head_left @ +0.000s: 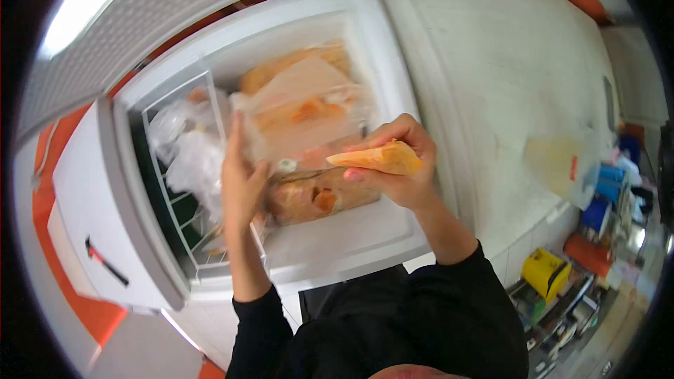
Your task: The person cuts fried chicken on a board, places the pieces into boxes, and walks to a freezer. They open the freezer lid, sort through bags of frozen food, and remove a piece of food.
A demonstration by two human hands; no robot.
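Observation:
Over an open chest freezer (337, 261), my right hand (407, 168) grips a flat orange-yellow food piece (379, 158), pinched between thumb and fingers. My left hand (244, 182) is at the edge of a translucent plastic bag (305, 91), its fingers pointing up and the thumb apart; whether it grips the bag is unclear. Inside the bag, orange pieces show through, blurred. Below it lies a wrapped package (323, 198) with orange contents, between my two hands. White plastic bags (196, 147) fill a wire basket (172, 203) left of my left hand.
The raised freezer lid (232, 0) spans the upper left. To the right is a wide white surface (505, 84) with a yellowish bag (558, 165) on it. A yellow container (545, 274) and assorted items stand at the lower right. A white door panel (105, 196) is at left.

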